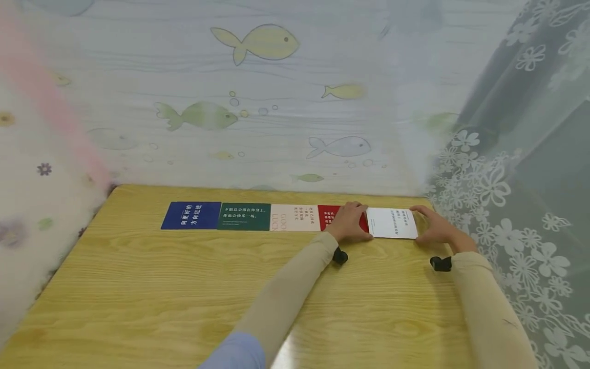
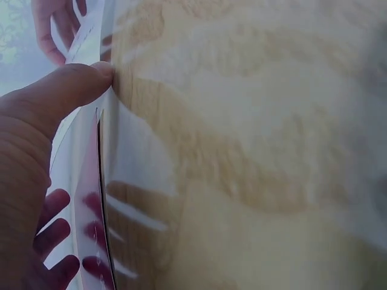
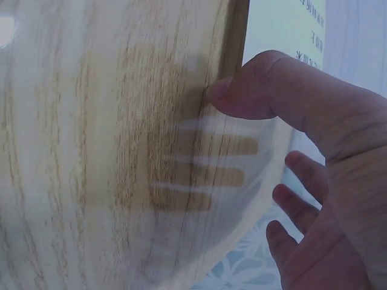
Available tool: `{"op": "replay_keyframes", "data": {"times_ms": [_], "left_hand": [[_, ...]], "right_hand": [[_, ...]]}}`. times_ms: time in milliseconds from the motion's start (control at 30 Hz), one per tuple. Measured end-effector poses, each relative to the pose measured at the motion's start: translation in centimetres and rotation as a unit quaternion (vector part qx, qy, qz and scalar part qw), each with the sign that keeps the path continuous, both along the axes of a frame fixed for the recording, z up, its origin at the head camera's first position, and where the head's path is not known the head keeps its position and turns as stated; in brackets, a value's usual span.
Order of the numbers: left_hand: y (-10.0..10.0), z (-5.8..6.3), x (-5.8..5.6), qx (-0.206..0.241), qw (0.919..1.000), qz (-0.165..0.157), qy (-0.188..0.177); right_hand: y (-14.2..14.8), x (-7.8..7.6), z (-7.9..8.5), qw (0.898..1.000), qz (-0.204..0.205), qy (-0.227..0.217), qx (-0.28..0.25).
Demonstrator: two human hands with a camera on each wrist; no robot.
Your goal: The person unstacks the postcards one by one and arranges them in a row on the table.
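A white card (image 1: 392,223) with dark printed characters lies flat at the right end of a row of cards. My left hand (image 1: 346,223) spans its left end, thumb at the near corner and fingers at the far one. The rest of that hand covers part of a red card (image 1: 327,215). At the white card's right end, my right hand (image 1: 435,228) grips the near and far corners between thumb and fingers. In the right wrist view the thumb (image 3: 260,84) lies along the card's near corner; the other fingers are spread beyond it.
Leftward from the red card run a cream card (image 1: 292,218), a green card (image 1: 244,217) and a blue card (image 1: 191,215), edge to edge. They lie near the back of the wooden table (image 1: 184,297). Fish-patterned fabric (image 1: 276,128) hangs behind; a floral lace curtain (image 1: 521,230) borders the right.
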State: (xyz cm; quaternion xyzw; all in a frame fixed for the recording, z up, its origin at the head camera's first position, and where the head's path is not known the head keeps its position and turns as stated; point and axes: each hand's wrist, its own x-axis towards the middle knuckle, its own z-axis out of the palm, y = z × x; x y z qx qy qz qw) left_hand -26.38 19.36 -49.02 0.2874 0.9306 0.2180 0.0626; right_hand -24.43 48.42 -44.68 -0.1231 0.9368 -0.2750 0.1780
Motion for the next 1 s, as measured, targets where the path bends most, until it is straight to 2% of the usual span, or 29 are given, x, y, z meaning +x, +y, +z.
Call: {"op": "replay_keyframes", "data": {"times_ms": [267,567,800,1000], "left_hand": [[0.3,0.2,-0.8,-0.015,0.9999,0.003,-0.005],[0.3,0.7,-1.4,-0.06,0.9981,0.017,0.001],[-0.2,0.8,-1.2,-0.062,0.998,0.006,0.0],[-1.2,0.4,-0.6,-0.041,0.999,-0.013,0.012]], "right_hand": [[0.2,-1.2,0.1,1.0,0.011,0.008,-0.013],[-0.5,-2.0,0.2,1.0,-0.01,-0.004,0.012],[-0.6,-1.8,0.3,0.999,-0.007,-0.015,0.037],[-0.8,-0.5,0.5,0.999,-0.001,0.021,0.043]]}}
